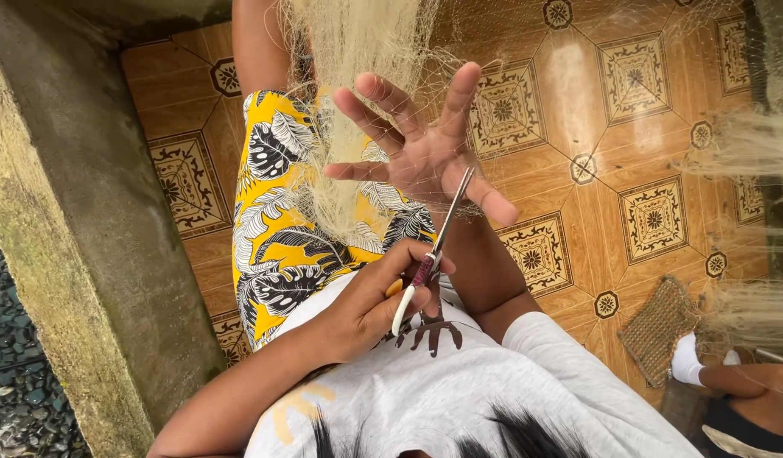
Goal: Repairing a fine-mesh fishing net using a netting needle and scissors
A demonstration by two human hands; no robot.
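Right hand (430, 153), upper centre, spread open, fingers fanned, fine pale fishing net (357, 93) stretched across them. Left hand (370, 301) closed round small scissors (438, 246), blades pointing to 1 o'clock, tips at the right palm.

Risk, judged: tips sit close to skin; a slip could nick the palm. Mesh is thin and tangled, so a wrong strand could be cut, or threads snag the blades.

Net: translucent, wispy, draped over yellow leaf-print cloth (277, 229). Scissors: slim steel, pale and maroon handles. Floor (612, 144): glossy patterned brown tile.

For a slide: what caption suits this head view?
Small scissors in the left hand meet fine net stretched over the spread right hand, above a patterned tile floor.
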